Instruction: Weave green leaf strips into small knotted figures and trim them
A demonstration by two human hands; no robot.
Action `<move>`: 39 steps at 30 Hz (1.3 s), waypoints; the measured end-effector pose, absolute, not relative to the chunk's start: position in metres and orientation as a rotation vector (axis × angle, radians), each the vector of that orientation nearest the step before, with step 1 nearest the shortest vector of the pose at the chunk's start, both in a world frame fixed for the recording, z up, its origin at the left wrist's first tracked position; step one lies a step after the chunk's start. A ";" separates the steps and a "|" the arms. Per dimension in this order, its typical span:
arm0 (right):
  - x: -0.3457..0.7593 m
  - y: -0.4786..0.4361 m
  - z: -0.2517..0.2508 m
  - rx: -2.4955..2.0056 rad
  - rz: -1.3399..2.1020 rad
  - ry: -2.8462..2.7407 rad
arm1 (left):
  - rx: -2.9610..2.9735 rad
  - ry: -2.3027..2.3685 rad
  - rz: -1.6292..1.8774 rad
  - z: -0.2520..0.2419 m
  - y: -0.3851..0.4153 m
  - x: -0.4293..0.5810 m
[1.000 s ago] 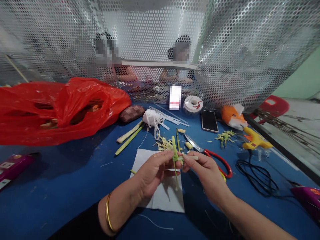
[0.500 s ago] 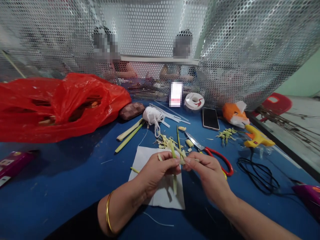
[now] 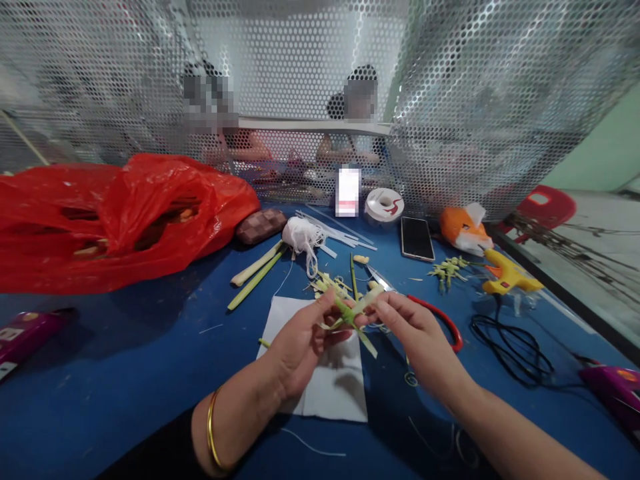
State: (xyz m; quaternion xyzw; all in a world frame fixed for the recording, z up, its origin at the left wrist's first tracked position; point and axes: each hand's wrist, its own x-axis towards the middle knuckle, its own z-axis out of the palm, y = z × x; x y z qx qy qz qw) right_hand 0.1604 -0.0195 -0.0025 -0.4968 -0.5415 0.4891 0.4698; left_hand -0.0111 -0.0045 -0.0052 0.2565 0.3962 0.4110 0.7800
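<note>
My left hand and my right hand meet above a white sheet of paper on the blue table. Both pinch a small piece folded from green leaf strips, which now lies tilted between the fingertips with one strip pointing down to the right. A gold bangle sits on my left wrist. Behind my right fingers lie red-handled scissors and a heap of leaf cuttings.
A red plastic bag fills the left. Leaf stalks, white thread, a tape roll, a phone and a yellow glue gun with black cord lie around. Two people sit behind the perforated metal screen.
The leaf piece has turned from upright to slanted between my fingers. Both hands have shifted slightly up and closer to the cuttings.
</note>
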 end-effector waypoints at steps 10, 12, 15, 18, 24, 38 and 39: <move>0.155 -0.019 -0.018 -1.337 0.944 -1.588 | 0.517 0.774 0.952 -0.007 -0.004 -0.010; 0.158 -0.019 -0.018 -1.344 0.828 -1.570 | 0.547 0.798 0.944 -0.006 -0.005 -0.009; 0.163 -0.020 -0.018 -1.321 0.501 -1.475 | 0.581 0.836 0.981 -0.006 -0.005 -0.008; 0.160 -0.024 -0.017 -1.242 0.488 -1.512 | 0.604 0.811 1.044 -0.006 -0.005 -0.006; 0.142 -0.029 -0.017 -1.196 1.121 -1.589 | 0.584 0.688 1.043 -0.003 -0.011 -0.002; 0.146 -0.029 -0.015 -1.166 1.204 -1.617 | 0.640 0.784 1.032 -0.008 -0.013 0.002; 0.147 -0.030 -0.014 -1.158 1.202 -1.646 | 0.643 0.790 1.035 -0.007 -0.013 0.002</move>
